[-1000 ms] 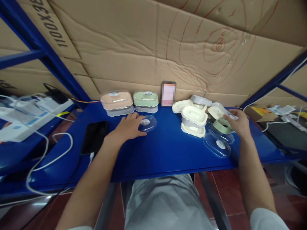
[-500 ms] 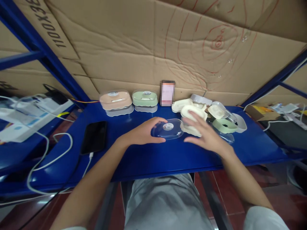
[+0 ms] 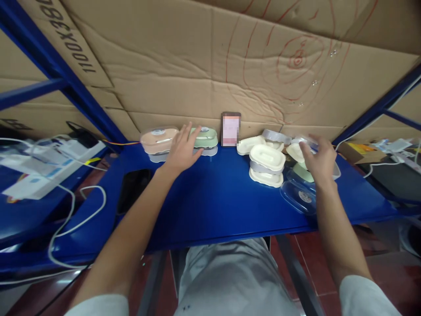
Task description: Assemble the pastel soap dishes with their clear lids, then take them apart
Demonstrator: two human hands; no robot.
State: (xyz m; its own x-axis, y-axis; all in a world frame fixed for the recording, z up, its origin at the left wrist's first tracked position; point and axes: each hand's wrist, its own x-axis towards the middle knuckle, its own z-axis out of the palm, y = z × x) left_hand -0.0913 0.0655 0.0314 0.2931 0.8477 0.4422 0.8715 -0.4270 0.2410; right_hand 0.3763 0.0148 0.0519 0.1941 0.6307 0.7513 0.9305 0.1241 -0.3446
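A blue shelf board (image 3: 213,202) carries everything, with creased cardboard (image 3: 204,66) marked in red scribbles standing behind it. A small blurred card (image 3: 230,128) leans against the cardboard at the far middle. A black phone (image 3: 134,191) lies flat on the left, with a white cable (image 3: 79,219) looping near it. On the right, 2 cream trays (image 3: 266,164) are stacked with a grey piece between them, and another cream tray (image 3: 250,144) lies just behind. Further left, white boxes and papers (image 3: 42,162) sit on a neighbouring shelf.
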